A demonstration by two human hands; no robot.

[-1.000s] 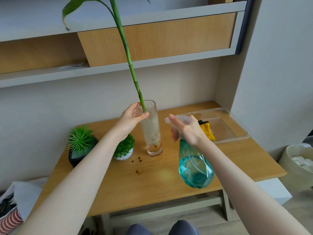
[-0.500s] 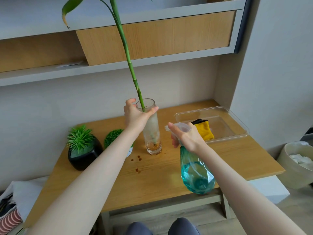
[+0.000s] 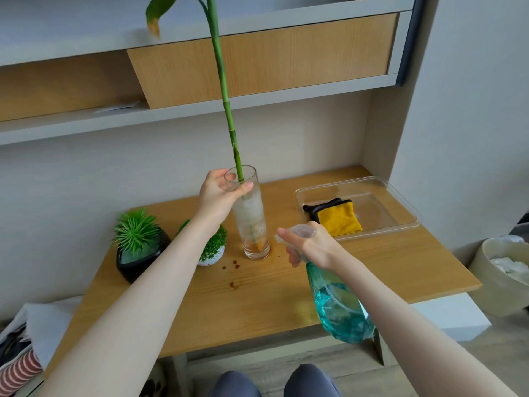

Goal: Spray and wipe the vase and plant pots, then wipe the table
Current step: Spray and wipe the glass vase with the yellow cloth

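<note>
wooden table [image 3: 257,305] with stem-filled glass vase [image 3: 252,224], yellow cloth [image 3: 339,219] in clear tray [image 3: 400,202]

The left hand [image 3: 219,197] grips the rim of a tall glass vase [image 3: 252,219] standing upright on the wooden surface [image 3: 257,296], a green stalk [image 3: 226,110] rising from it. The right hand [image 3: 312,247] holds a teal spray bottle [image 3: 340,308] by its trigger head, nozzle toward the vase. A black pot [image 3: 140,253] and a white pot [image 3: 213,250] stand left of the vase. Brown spots [image 3: 232,265] mark the surface. A yellow cloth [image 3: 339,219] lies in a clear tray [image 3: 400,202].
</note>
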